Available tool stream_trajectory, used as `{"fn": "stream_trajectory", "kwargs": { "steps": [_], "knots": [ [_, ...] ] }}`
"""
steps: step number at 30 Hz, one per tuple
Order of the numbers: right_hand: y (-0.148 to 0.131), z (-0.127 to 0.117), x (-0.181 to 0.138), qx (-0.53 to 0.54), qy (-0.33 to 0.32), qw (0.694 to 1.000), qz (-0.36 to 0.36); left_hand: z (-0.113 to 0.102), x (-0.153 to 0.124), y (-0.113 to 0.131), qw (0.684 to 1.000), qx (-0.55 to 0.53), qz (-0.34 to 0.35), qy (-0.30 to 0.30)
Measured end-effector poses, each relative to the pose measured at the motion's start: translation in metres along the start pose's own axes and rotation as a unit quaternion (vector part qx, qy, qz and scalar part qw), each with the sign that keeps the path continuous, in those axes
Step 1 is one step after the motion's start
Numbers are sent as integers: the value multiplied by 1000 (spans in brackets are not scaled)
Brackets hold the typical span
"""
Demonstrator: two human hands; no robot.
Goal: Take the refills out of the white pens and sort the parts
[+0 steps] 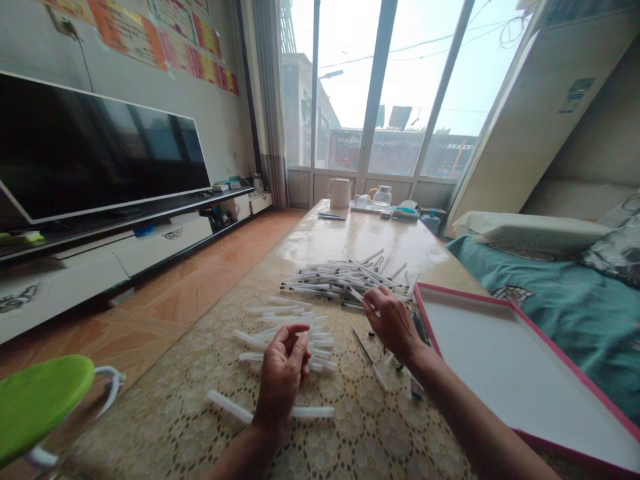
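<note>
My right hand (393, 321) reaches to the near edge of a pile of slim white pens with dark tips (340, 275). Its thumb and fingers pinch one white pen (356, 294). My left hand (285, 363) hovers over the table, fingers loosely curled, thumb and index finger apart, with nothing visible between them. Around it lie several translucent white tubes (313, 412), some partly hidden behind the hand. Between my hands rests a dark-tipped pen (369, 359) with a clear end. Small dark and clear pieces (414, 387) lie beneath my right wrist.
A shallow white box with a pink rim (550, 347) sits at the right. A pitcher (339, 193), a glass jug (383, 196) and a tray stand at the table's far end. A green stool (45, 400) is at the left, a teal-covered seat (480, 267) at the right.
</note>
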State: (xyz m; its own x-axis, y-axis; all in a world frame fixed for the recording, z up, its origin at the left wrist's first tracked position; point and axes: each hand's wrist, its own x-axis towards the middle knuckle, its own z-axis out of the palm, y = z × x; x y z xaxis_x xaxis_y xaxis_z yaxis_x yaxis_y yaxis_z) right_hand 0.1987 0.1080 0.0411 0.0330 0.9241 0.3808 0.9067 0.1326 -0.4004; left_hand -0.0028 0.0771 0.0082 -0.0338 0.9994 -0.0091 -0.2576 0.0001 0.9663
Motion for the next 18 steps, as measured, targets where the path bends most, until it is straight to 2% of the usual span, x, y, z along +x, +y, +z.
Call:
{"fn": "stream_trajectory", "kwargs": {
  "steps": [2, 4, 6, 8, 10, 12, 13, 14, 16, 18],
  "knots": [
    [-4, -12, -7, 48, 33, 998, 7, 3, -2, -4, 998, 34, 2, -47],
    [-8, -19, -19, 159, 56, 985, 32, 8, -6, -7, 994, 71, 5, -85],
    [-14, -20, -35, 355, 64, 929, 78, 13, -9, -9, 990, 81, 3, -114],
    [-19, -16, -51, 510, 53, 850, 122, 16, -12, -9, 987, 58, -13, -151],
    [-23, -10, -64, 587, 34, 794, 155, 17, -12, -8, 980, 26, -38, -192],
    [-22, -6, -72, 623, 4, 760, 185, 15, -10, -6, 978, 4, -50, -200],
    [-21, -5, -75, 622, -10, 758, 197, 14, -9, -5, 981, -3, -51, -186],
    [-18, -7, -76, 602, -10, 772, 204, 13, -7, -4, 985, -7, -50, -165],
    [-14, -13, -75, 503, 45, 842, 189, 11, -5, -3, 991, -10, -51, -119],
    [-13, -20, -73, 367, 97, 917, 121, 10, -5, -3, 993, -9, -52, -110]
  ]
}}
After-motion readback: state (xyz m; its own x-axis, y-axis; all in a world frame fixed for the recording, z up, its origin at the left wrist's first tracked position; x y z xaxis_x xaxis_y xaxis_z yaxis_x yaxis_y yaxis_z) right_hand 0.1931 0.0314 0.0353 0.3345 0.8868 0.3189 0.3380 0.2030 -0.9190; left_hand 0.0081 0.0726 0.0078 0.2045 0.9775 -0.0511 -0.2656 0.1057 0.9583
